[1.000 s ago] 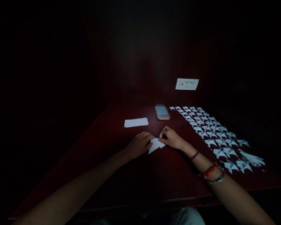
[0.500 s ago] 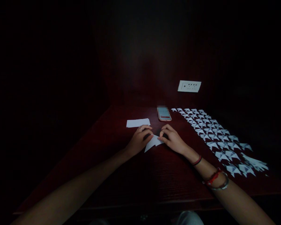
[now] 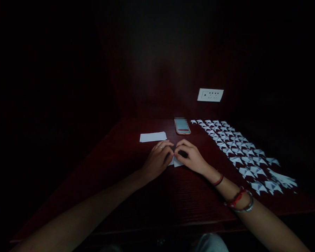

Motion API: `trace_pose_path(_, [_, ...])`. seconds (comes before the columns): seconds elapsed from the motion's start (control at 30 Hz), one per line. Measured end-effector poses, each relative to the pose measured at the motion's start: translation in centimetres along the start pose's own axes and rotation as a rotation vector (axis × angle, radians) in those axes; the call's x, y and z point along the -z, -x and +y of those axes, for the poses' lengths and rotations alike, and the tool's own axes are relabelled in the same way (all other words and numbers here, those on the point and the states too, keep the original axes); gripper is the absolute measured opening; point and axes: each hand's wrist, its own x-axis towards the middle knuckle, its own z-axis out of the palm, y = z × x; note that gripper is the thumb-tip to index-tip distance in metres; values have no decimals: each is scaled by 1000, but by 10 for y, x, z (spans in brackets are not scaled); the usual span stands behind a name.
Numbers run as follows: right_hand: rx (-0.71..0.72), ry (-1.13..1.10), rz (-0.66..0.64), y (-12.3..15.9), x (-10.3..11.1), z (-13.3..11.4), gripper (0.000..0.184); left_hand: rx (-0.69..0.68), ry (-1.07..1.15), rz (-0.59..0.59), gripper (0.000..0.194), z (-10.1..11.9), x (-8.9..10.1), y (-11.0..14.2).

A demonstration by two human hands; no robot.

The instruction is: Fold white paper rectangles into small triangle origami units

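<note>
Between my two hands is a folded piece of white paper (image 3: 177, 162), held low over the dark red table. My left hand (image 3: 159, 157) pinches it from the left with thumb and forefinger. From the other side my right hand (image 3: 189, 156) grips it, its fingertips almost meeting those of the left. Most of the paper is hidden behind the fingers; only its lower flaps show. Just beyond my left hand lies a small stack of white paper strips (image 3: 153, 137).
A phone (image 3: 183, 127) lies farther back on the table (image 3: 136, 210). Rows of folded white paper figures (image 3: 235, 160) cover the right side, with a bundle of thin white paper strips (image 3: 282, 177) beside them. A socket plate (image 3: 210, 95) is on the back wall.
My fingertips have drawn together at the paper's upper middle. The paper's left point, visible before, is now mostly covered by my left hand. The view shifted slightly.
</note>
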Motion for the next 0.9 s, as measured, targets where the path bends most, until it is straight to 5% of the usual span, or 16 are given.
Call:
trace_pose_path(0.53, [2,-43,-14,0,0,-4,6,0,126,11,7,2,5,-2])
trace_pose_path(0.9, [-15,4,-77,-2,17,13,9,158,145,127,11,-11,15,-7])
